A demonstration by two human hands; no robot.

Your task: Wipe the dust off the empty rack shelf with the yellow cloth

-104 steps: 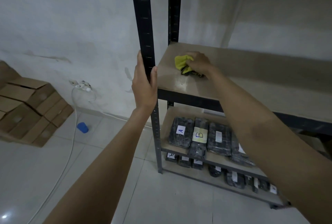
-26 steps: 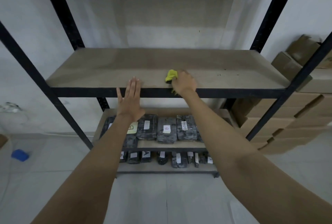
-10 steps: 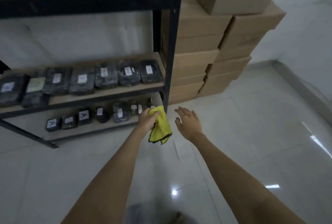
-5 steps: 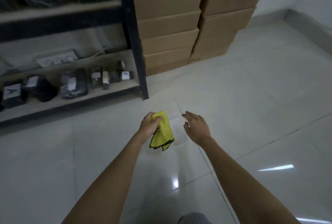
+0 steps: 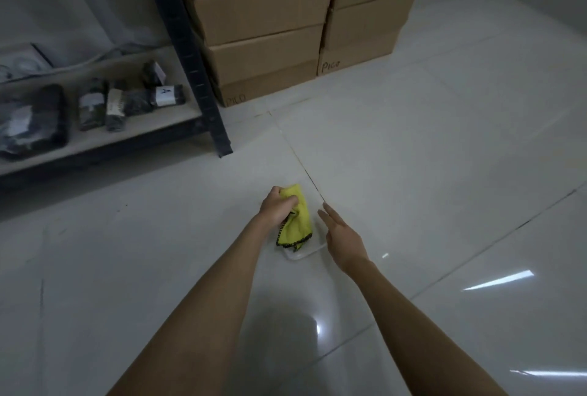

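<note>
My left hand grips the yellow cloth, which has a dark stitched edge and hangs bunched below the fist, low over the white tiled floor. Under the cloth lies a clear flat packet on the floor. My right hand hovers just right of the cloth, fingers straight, holding nothing. The rack shows only its black front post and its lowest shelf at the upper left; the empty shelf is out of view.
Dark wrapped parcels with white labels lie on the rack's bottom shelf. Stacked cardboard boxes stand right of the post against the wall. Glossy floor tiles spread to the right.
The cloth passed from my right hand on the shelf to my left hand. The view has dropped from the shelf to the floor, and both hands have come lower over the clear packet.
</note>
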